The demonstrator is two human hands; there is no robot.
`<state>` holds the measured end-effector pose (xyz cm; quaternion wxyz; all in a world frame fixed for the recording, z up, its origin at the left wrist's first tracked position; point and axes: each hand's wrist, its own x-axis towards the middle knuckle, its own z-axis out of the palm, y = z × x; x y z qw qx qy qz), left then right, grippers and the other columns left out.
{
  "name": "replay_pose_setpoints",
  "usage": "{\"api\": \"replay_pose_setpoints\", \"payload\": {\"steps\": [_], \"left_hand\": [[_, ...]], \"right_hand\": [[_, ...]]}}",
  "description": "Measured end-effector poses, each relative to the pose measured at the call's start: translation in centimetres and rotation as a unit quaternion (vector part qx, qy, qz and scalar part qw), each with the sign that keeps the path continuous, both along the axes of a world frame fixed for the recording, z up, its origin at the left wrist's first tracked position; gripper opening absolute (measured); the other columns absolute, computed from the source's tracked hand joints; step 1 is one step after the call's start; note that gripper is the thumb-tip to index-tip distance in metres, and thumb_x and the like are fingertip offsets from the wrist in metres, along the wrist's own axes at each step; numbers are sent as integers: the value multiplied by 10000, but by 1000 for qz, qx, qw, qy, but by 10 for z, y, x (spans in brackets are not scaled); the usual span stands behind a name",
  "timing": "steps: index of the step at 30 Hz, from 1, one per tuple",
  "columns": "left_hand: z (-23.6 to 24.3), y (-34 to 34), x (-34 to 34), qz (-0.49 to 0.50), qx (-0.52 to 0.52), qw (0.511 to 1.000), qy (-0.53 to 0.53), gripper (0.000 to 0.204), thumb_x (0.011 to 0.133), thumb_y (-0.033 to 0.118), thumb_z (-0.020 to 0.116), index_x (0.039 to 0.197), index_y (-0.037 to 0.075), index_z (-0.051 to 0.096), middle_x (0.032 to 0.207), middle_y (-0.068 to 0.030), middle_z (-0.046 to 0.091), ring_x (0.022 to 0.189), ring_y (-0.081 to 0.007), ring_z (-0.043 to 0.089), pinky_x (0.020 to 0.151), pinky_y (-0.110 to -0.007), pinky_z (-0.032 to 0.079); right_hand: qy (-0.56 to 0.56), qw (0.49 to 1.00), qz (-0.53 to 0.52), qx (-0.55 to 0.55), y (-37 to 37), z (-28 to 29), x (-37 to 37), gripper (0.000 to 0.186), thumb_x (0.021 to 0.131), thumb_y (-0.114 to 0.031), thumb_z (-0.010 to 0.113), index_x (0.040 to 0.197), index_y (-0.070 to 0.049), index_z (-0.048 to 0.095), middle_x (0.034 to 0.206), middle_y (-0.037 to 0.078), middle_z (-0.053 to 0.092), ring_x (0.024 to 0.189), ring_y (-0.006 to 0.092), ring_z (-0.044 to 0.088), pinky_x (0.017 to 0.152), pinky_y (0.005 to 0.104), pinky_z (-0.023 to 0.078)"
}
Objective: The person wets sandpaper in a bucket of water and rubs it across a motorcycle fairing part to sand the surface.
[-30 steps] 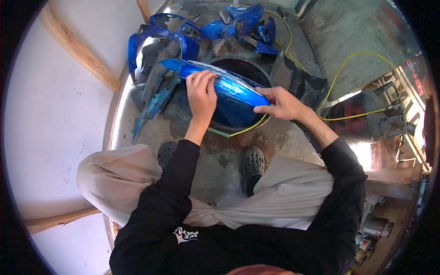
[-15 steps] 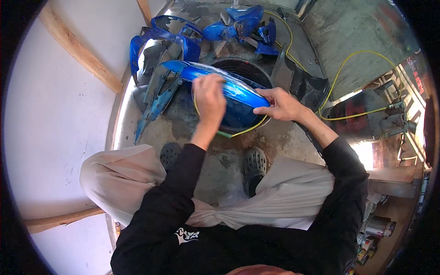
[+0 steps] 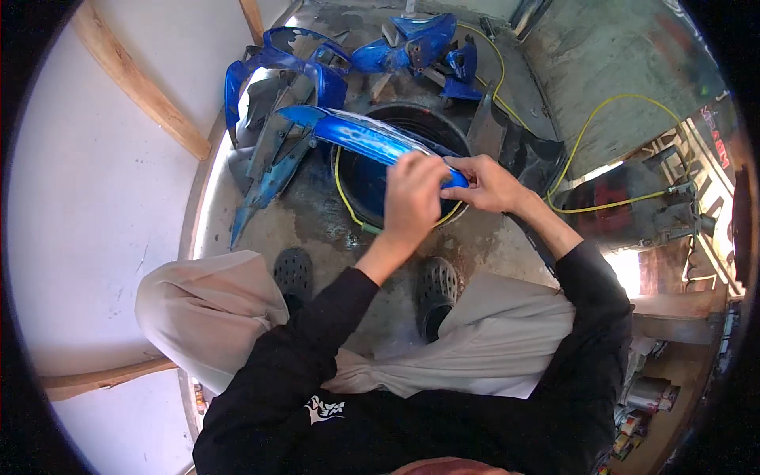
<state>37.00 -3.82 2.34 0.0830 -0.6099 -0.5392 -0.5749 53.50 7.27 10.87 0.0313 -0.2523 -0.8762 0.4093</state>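
Observation:
A long, curved blue motorcycle fairing panel is held slantwise above a dark round tub. At the panel's right end my right hand is closed, thumb on the near side and fingers on the far side. My left hand presses on the panel's surface just beside the right one. Its fingers are curled and slightly blurred, and whatever lies under them is hidden. Pale, dull patches mark the glossy blue around the panel's middle. A yellow hose runs round the tub's near rim.
Several blue fairing pieces lie on the concrete floor beyond the tub. Grey-blue long panels lie to its left, dark plastic parts to its right. A black tank with a yellow hose stands at right. A white wall bounds the left.
My left hand has slid right along the panel, from its middle to near the right hand. The right hand keeps its grip, and the panel has barely shifted.

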Motion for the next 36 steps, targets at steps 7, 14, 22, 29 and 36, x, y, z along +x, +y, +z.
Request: {"api": "replay_pose_setpoints", "payload": {"steps": [7,14,22,29,36], "left_hand": [[-5,14,-98,166,-44,985,-18,188,950,24,665,1071,100,788,1124,-85,788,1120,-331,657,992,-485,474],[6,-3,12,-35,11,999,13,161,889,3,689,1023,75,742,1127,-63,745,1111,-341,647,921,-458,486],[-11,16,-101,151,-17,988,0,102,941,0,697,1000,50,763,1104,-110,770,1074,-352,653,975,-472,504],[6,-1,2,-33,3,999,29,196,877,6,708,1061,63,744,1181,-80,731,1169,-337,645,988,-473,483],[-7,12,-98,163,-16,987,4,102,964,21,694,1020,60,770,1106,-111,766,1074,-352,647,986,-478,489]], "right_hand": [[0,1000,-4,-3,-2,-4,-2,612,981,-222,857,1515,-16,640,880,-43,618,791,53,499,682,280,453],[13,999,13,31,7,-10,8,600,993,-219,842,1517,-11,637,882,-25,623,794,56,503,679,279,455],[8,1000,-1,8,-3,5,-5,600,1001,-234,841,1511,5,633,877,-13,623,770,64,494,663,293,453],[104,994,-18,20,5,-20,9,498,969,-279,861,1381,-40,718,808,86,663,720,117,541,673,365,492],[11,997,-7,74,-5,3,-5,478,961,-326,865,1307,-23,732,753,126,624,685,144,545,661,386,486]]}}
